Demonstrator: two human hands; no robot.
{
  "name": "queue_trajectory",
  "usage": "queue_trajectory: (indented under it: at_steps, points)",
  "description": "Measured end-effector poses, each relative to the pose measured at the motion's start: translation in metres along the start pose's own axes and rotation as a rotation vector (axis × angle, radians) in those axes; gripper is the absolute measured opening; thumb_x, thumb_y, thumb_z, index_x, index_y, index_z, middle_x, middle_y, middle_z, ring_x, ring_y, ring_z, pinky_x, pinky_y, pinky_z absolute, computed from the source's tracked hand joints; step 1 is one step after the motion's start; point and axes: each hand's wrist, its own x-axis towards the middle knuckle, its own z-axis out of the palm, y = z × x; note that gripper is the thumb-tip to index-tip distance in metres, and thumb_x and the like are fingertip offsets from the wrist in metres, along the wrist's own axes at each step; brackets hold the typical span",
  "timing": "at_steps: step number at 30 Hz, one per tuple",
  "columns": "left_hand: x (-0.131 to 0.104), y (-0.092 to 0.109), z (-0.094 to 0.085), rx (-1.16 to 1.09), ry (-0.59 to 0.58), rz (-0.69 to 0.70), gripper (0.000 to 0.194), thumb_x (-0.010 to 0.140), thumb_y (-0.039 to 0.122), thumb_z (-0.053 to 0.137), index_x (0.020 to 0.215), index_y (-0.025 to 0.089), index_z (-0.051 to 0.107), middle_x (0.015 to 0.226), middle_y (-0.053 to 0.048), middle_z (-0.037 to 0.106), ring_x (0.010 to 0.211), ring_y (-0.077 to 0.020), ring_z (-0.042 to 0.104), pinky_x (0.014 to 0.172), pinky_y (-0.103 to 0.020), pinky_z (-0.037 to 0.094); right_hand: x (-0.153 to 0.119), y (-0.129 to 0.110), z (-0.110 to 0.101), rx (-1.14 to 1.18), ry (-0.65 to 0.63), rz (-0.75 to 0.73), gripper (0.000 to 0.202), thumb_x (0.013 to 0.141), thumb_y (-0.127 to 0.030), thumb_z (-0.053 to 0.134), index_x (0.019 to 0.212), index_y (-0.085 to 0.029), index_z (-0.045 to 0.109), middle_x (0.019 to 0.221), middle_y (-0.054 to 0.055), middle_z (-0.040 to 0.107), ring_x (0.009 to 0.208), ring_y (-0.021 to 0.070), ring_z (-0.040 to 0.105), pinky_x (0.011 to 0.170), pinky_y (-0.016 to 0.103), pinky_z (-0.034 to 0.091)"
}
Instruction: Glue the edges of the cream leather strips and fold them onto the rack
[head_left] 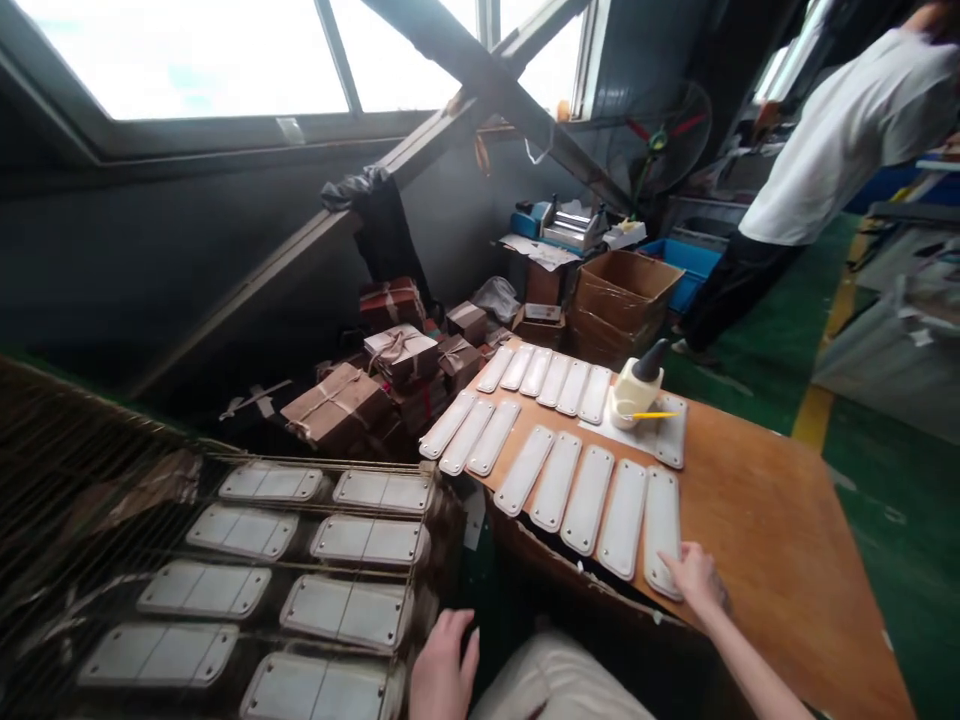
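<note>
My right hand [697, 577] is at the lower right edge of a white rounded panel [663, 520], its fingers pinched on that end. The panel has small metal studs in its corners and lies flat as the rightmost of the front row on the brown tabletop [757, 490]. Several similar panels lie beside it and in rows behind. Between the table and the wire rack [315, 575], my left hand [445, 662] hovers with nothing in it, thumb apart from the fingers. More white panels [346, 610] lie in two columns on that rack.
A cream bottle with a dark top [641, 380] and a yellow stick [652, 415] stand on the table. Tied bundles [341, 400] are heaped by the wall. An open cardboard box [626, 300] and a blue crate [686, 265] sit behind. A person [840, 140] stands at right.
</note>
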Motion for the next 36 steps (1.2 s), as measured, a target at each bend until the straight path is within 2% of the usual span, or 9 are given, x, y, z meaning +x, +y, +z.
queue_trajectory:
  at_steps: [2, 5, 7, 10, 15, 20, 24, 31, 36]
  points:
    - [0.061, 0.027, 0.012, -0.001, -0.095, 0.110, 0.025, 0.092, 0.019, 0.043, 0.105, 0.023, 0.064, 0.105, -0.005, 0.065, 0.094, -0.0158, 0.065, 0.082, -0.027, 0.050, 0.010, 0.000, 0.005, -0.049, 0.000, 0.047, 0.036, 0.075, -0.039, 0.061, 0.102, -0.015, 0.060, 0.115, 0.027, 0.060, 0.113, 0.0404, 0.058, 0.082, 0.048, 0.050]
    - [0.137, 0.064, 0.030, 0.145, -0.130, 0.118, 0.028, 0.089, 0.015, 0.044, 0.113, 0.019, 0.060, 0.110, -0.008, 0.061, 0.099, -0.0192, 0.061, 0.084, -0.030, 0.048, 0.017, -0.001, 0.008, -0.146, -0.030, 0.072, 0.047, 0.075, -0.041, 0.064, 0.112, -0.012, 0.056, 0.115, 0.027, 0.059, 0.108, 0.0401, 0.061, 0.079, 0.047, 0.050]
    - [0.171, 0.081, 0.042, 0.249, -0.154, 0.068, 0.030, 0.086, 0.015, 0.049, 0.115, 0.016, 0.057, 0.110, -0.011, 0.058, 0.099, -0.0218, 0.060, 0.082, -0.031, 0.047, 0.021, -0.001, 0.005, -0.183, -0.075, 0.096, 0.051, 0.075, -0.042, 0.065, 0.115, -0.012, 0.054, 0.111, 0.025, 0.062, 0.104, 0.0380, 0.063, 0.078, 0.045, 0.051]
    - [0.199, 0.092, 0.058, 0.306, -0.198, -0.031, 0.030, 0.083, 0.018, 0.054, 0.112, 0.014, 0.056, 0.111, -0.014, 0.055, 0.098, -0.0246, 0.060, 0.078, -0.033, 0.046, 0.028, 0.003, -0.002, -0.138, -0.150, 0.171, 0.051, 0.072, -0.042, 0.066, 0.113, -0.014, 0.055, 0.106, 0.022, 0.066, 0.101, 0.0371, 0.065, 0.078, 0.045, 0.051]
    - [0.220, 0.090, 0.069, -0.028, -0.219, -0.254, 0.031, 0.069, 0.011, 0.064, 0.099, 0.016, 0.057, 0.114, -0.013, 0.056, 0.103, -0.0266, 0.059, 0.084, -0.034, 0.043, 0.033, 0.017, -0.006, 0.205, -0.328, 0.234, 0.029, 0.065, -0.036, 0.066, 0.086, -0.016, 0.064, 0.100, 0.022, 0.071, 0.098, 0.0386, 0.066, 0.081, 0.046, 0.051]
    - [0.232, 0.080, 0.074, -0.294, -0.329, -0.455, 0.012, 0.066, 0.018, 0.064, 0.069, 0.018, 0.053, 0.069, -0.003, 0.061, 0.071, -0.0198, 0.064, 0.064, -0.027, 0.046, 0.013, 0.020, -0.010, 0.707, -0.489, 0.313, 0.036, 0.064, -0.042, 0.066, 0.088, -0.015, 0.067, 0.090, 0.013, 0.075, 0.087, 0.0294, 0.070, 0.073, 0.034, 0.056]
    - [0.223, 0.081, 0.082, -0.501, -0.362, -0.532, 0.013, 0.069, 0.023, 0.060, 0.062, 0.018, 0.050, 0.058, 0.001, 0.057, 0.056, -0.0137, 0.058, 0.053, -0.023, 0.044, -0.010, 0.000, -0.008, 0.919, -0.568, 0.409, 0.039, 0.056, -0.040, 0.075, 0.086, -0.016, 0.071, 0.082, 0.012, 0.075, 0.078, 0.0300, 0.071, 0.064, 0.036, 0.056]
    - [0.204, 0.103, 0.103, -0.666, -0.319, -0.591, 0.016, 0.059, 0.015, 0.065, 0.058, 0.018, 0.049, 0.052, 0.003, 0.053, 0.049, -0.0114, 0.051, 0.044, -0.020, 0.039, -0.025, -0.036, 0.028, 0.896, -0.353, 0.263, 0.028, 0.047, -0.032, 0.076, 0.071, -0.017, 0.071, 0.075, 0.008, 0.075, 0.072, 0.0288, 0.069, 0.064, 0.035, 0.055]
    - [0.203, 0.106, 0.108, -0.772, -0.307, -0.635, 0.022, 0.055, 0.010, 0.066, 0.055, 0.019, 0.046, 0.048, 0.006, 0.048, 0.045, -0.0087, 0.046, 0.040, -0.018, 0.033, -0.032, -0.046, 0.034, 1.041, -0.369, 0.323, 0.034, 0.046, -0.033, 0.079, 0.074, -0.016, 0.071, 0.076, 0.007, 0.075, 0.069, 0.0265, 0.068, 0.061, 0.034, 0.055]
